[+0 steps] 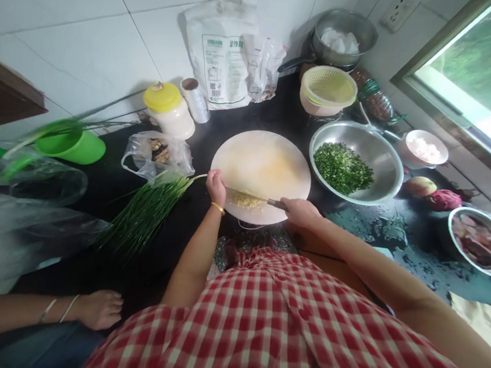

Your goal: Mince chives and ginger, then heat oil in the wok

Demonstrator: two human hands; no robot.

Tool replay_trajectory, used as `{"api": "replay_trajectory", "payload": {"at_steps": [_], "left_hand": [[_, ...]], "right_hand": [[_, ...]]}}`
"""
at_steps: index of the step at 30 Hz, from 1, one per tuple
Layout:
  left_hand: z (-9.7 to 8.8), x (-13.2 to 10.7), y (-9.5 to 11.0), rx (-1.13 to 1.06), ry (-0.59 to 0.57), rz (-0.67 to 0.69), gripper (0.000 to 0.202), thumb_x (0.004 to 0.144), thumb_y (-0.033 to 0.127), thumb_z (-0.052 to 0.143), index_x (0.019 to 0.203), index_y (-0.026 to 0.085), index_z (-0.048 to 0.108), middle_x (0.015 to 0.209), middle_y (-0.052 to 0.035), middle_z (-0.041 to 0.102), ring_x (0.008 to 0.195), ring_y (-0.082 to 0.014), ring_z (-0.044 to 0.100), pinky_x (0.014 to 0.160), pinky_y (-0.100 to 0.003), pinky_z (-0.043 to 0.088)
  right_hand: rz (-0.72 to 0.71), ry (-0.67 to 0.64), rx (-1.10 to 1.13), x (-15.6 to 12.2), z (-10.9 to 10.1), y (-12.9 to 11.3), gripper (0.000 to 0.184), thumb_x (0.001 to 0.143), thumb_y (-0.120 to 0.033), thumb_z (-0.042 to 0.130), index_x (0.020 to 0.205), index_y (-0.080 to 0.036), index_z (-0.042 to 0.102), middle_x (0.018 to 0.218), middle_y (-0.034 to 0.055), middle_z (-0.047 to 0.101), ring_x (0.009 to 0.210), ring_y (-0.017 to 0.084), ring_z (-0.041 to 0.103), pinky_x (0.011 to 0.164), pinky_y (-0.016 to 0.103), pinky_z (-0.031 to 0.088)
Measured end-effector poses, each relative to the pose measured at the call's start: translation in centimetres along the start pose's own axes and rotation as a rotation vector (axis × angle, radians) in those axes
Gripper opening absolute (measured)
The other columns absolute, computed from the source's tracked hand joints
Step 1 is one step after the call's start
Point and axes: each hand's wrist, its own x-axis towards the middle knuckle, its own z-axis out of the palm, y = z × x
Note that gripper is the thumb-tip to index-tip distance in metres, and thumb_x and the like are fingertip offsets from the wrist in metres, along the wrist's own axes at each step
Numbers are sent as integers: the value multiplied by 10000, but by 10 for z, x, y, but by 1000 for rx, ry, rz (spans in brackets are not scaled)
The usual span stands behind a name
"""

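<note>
A round pale cutting board (265, 165) lies on the dark counter. Near its front edge sits a small heap of minced yellowish bits (247, 202). My right hand (299, 211) is closed round the handle of a knife (250, 196) whose blade lies across the heap. My left hand (216, 185) rests on the blade's far end with its fingers curled down; a gold bangle is on that wrist. A bunch of long green chives (146, 214) lies left of the board.
A steel bowl (380, 157) of chopped greens stands right of the board, with a yellow strainer (328, 87), a pot and a white bowl (425, 147) behind. Another person's hand (98, 308) rests at the counter's near left edge. Bags, a jar and a green scoop (72, 145) sit at left.
</note>
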Motion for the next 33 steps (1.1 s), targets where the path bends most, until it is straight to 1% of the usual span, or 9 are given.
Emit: {"api": "replay_trajectory", "payload": {"at_steps": [3,8,11,14,19,24,27,30,33], "left_hand": [[-5,0,3,-21,15,-27,149,796,213,367,739,172,498,409,78,375,390,-88,383,474,-212,326],[-11,-4,14,26,-43,84,173,807,208,360,796,172,529,429,64,417,421,-91,415,507,-208,344],[-13,4,9,37,15,44,174,788,189,364,806,169,535,424,65,418,426,-97,409,505,-208,333],[-13,9,1,27,37,-12,159,773,179,362,773,171,521,419,68,408,422,-100,404,508,-213,332],[-12,0,5,59,8,78,175,803,191,343,782,178,516,421,66,406,436,-105,417,553,-223,351],[-5,10,4,60,56,-6,168,802,206,362,794,171,526,452,62,407,458,-109,416,551,-228,345],[1,10,-1,55,33,-11,166,808,212,363,762,175,518,442,65,383,443,-108,407,547,-235,344],[1,6,-4,46,16,38,172,820,234,364,777,183,522,433,71,377,431,-106,407,552,-235,352],[-4,5,-5,15,40,-11,156,810,243,377,766,177,512,431,71,387,427,-99,413,537,-221,350]], "right_hand": [[-3,21,13,-6,2,-7,303,831,-194,402,1112,-215,513,988,93,655,867,205,611,660,273,391],[36,15,43,-11,7,-10,301,843,-210,395,1121,-222,507,978,85,663,844,204,620,633,268,394],[-8,61,-3,-5,-7,-7,301,834,-213,409,1112,-238,524,973,87,657,859,209,614,655,274,401],[-5,51,-25,2,-15,-5,306,829,-196,417,1103,-250,541,990,88,650,882,206,608,674,272,404],[47,27,5,6,-2,-2,305,850,-231,392,1117,-254,538,954,73,663,828,195,618,637,263,400],[-6,87,-26,15,-13,9,305,809,-197,425,1075,-257,561,964,82,654,836,216,612,636,277,398],[30,41,-11,20,-14,14,298,814,-198,427,1072,-256,563,965,78,653,847,211,610,657,279,402],[49,7,-11,19,-9,11,307,828,-212,418,1105,-249,546,964,81,657,853,207,611,663,276,401],[1,40,-22,11,-6,1,311,821,-194,421,1105,-235,541,976,87,655,864,205,608,664,271,396]]}}
